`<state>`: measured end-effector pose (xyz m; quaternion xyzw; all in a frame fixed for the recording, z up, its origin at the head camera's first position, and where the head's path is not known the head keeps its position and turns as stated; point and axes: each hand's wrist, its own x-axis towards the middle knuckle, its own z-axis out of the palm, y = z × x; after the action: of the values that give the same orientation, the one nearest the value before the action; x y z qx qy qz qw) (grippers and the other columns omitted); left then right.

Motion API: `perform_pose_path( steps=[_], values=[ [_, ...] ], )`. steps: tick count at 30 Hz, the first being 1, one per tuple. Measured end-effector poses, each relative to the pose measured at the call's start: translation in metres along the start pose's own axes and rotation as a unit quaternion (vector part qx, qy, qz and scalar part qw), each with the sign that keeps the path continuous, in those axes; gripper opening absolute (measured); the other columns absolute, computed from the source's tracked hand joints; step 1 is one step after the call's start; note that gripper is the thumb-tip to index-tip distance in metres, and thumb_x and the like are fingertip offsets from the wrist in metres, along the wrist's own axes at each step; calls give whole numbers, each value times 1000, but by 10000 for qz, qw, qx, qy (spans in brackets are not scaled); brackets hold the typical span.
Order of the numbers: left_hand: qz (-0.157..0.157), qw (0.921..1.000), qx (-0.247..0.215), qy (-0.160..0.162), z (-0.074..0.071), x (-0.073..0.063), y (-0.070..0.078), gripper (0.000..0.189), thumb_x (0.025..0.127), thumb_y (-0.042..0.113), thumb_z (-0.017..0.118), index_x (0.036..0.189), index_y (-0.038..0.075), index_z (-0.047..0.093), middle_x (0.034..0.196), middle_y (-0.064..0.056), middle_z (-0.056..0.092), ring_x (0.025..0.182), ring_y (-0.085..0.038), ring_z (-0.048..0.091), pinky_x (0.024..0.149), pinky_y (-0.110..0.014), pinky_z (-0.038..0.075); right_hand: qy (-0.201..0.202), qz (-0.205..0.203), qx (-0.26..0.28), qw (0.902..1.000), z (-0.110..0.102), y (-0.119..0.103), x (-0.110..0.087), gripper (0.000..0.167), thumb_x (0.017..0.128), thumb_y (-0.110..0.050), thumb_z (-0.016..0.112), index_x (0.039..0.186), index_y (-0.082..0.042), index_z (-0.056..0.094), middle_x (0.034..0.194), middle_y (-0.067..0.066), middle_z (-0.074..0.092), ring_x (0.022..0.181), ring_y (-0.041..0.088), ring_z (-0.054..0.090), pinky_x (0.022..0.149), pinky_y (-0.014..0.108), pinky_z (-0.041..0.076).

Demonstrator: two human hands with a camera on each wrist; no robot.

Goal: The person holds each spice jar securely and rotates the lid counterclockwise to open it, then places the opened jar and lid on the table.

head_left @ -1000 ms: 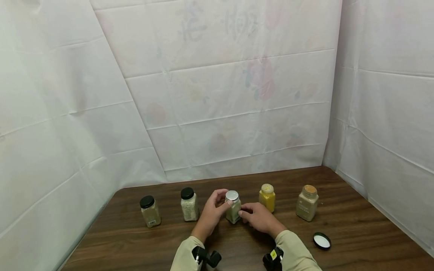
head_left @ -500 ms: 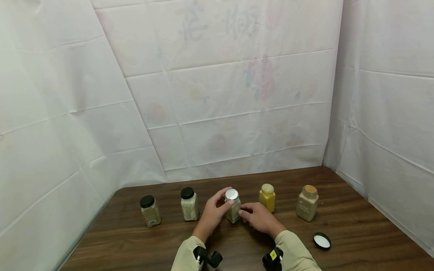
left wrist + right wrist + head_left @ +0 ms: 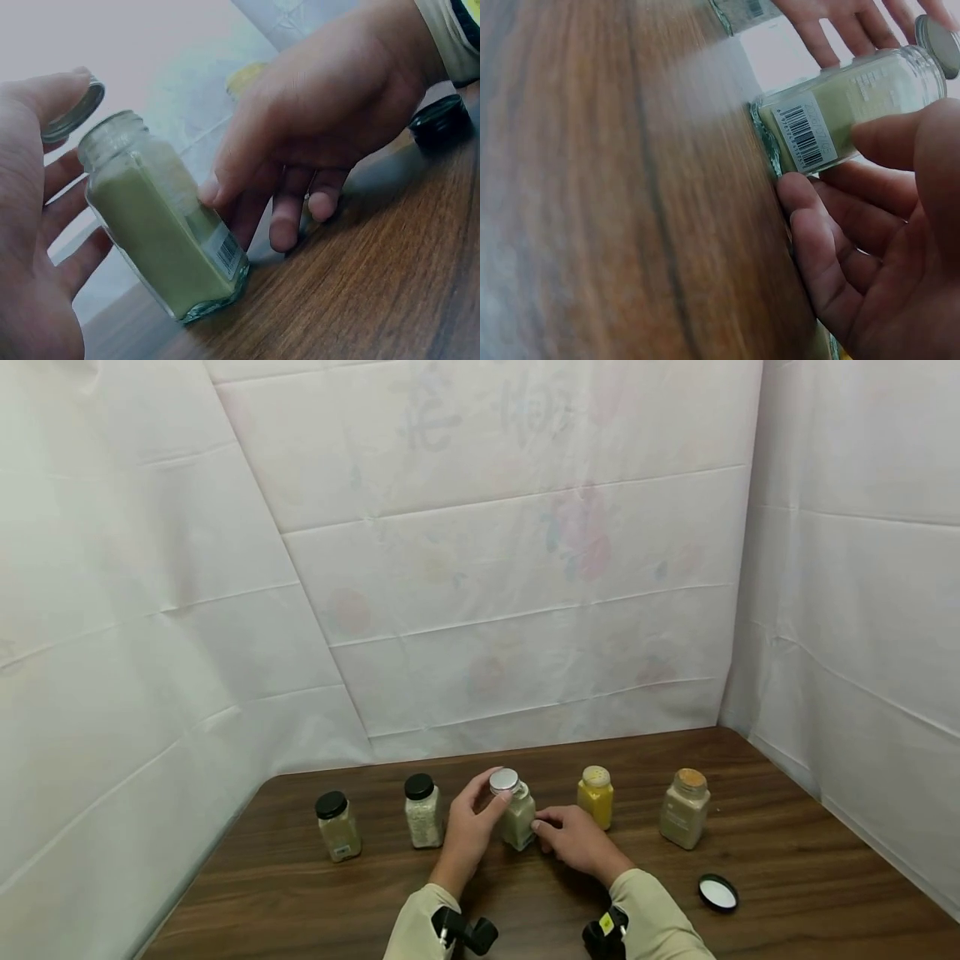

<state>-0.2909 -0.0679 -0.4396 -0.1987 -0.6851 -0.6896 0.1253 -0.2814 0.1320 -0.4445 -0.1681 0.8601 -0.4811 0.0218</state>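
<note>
Pinching the silver lid between thumb and fingertips of the left hand, narrow around its edge, and holding it tilted just above and to the left of the open mouth of the green jar, with a slim gap between lid and glass in the left wrist view. Gripping the green jar low on its right side with the right hand, thumb pressed near the barcode label. Standing on the wood-grain bench, square-sided and filled with pale green powder nearly to the shoulder: the green jar. To the left of the green jar, past the left hand, a grainy-filled jar with a black cap; farther left, a labelled jar, also black-capped. To the right of the green jar, beyond the right hand, a yellow jar with a pale speckled top; well apart, farther right, a tan jar with an orange top. Forward of the green jar, toward the wearer and well to its right, a black lid lying white inside up. Behind the green jar, past the bench's far edge, creased white sheets with faint coloured prints.
</note>
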Motion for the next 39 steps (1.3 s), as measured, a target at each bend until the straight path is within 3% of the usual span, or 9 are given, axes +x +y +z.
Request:
perform_pose_path(
  steps=[6,14,17,23,28,33,39],
  values=[
    [-80,9992,250,288,-11,-8,5,40,96,16,69,134,4,61,127,-12,65,119,-23,58,95,-28,46,110,36,40,9999,2,0,0,30,101,-21,60,121,-1,69,74,3,63,60,15,56,55,33,49],
    [-165,9986,461,185,-32,-19,12,33,95,15,70,125,1,63,116,-14,65,106,-20,62,89,-26,50,131,96,55,9999,2,2,0,31,102,-22,59,122,-1,68,74,3,63,60,15,56,55,33,48],
    [-194,9984,523,35,-37,-22,12,30,95,13,70,121,0,63,111,-13,65,100,-17,62,86,-27,51,162,110,36,9998,2,3,-1,31,102,-22,59,122,0,68,75,3,63,61,16,57,55,33,48],
    [-260,9986,224,-395,-46,-26,12,25,92,2,68,114,-6,58,105,-17,64,89,-15,63,77,-30,55,139,178,74,9997,2,2,0,32,102,-23,59,123,-1,68,76,3,64,62,16,58,55,33,48],
    [-217,9957,473,-766,-45,-26,11,29,88,1,71,111,-5,55,100,-14,65,84,-14,62,73,-26,52,180,192,90,9996,3,3,0,32,102,-24,59,122,-1,68,76,3,64,62,16,58,54,34,48],
    [-295,9881,741,-1312,-40,-26,11,31,89,8,72,113,-2,54,99,-9,64,88,-15,61,77,-27,51,258,219,82,9994,2,2,-1,29,101,-23,60,120,-2,70,76,3,65,63,17,59,55,34,48],
    [-479,9793,974,-1707,-36,-28,9,31,91,13,71,116,1,56,106,-8,65,97,-18,61,86,-29,49,235,217,42,9995,4,1,0,28,102,-24,59,117,-4,71,75,3,65,62,16,58,54,34,48]
  ],
)
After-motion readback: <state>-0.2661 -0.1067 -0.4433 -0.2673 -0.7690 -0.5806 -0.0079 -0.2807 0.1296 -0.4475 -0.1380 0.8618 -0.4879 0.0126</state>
